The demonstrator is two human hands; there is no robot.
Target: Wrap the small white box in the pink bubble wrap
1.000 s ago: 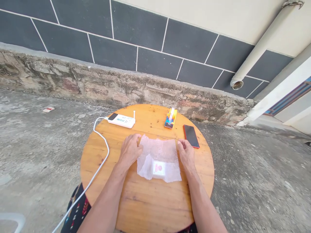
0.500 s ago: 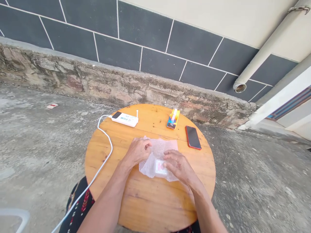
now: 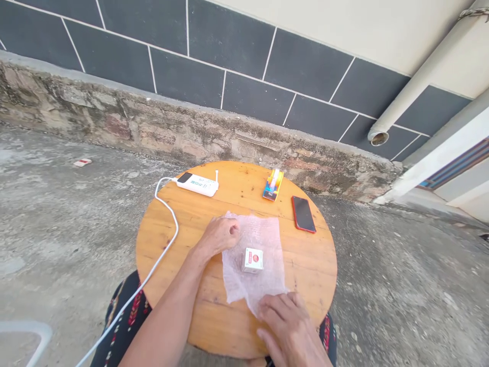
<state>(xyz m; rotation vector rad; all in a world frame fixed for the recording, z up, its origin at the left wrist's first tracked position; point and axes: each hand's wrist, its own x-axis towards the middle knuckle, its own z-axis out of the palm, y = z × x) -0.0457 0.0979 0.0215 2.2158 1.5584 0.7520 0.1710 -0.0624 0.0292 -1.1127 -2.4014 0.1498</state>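
Observation:
A small white box with red print sits on a sheet of pinkish bubble wrap, which lies spread on the round wooden table. At the sheet's upper left, my left hand rests with its fingers curled; what they may pinch is hidden. My right hand is at the sheet's lower right corner, thumb apart from the fingers, with the fingertips touching the wrap's edge. Neither hand touches the box.
A white power strip with a cable lies at the table's back left. A yellow and blue tape dispenser stands at the back, and a red-edged phone lies at the right. Behind is a stone-based wall.
My right hand has moved down toward the table's near edge. The wrap now lies flatter and reaches further down, and the box shows fully. My left hand has hardly moved.

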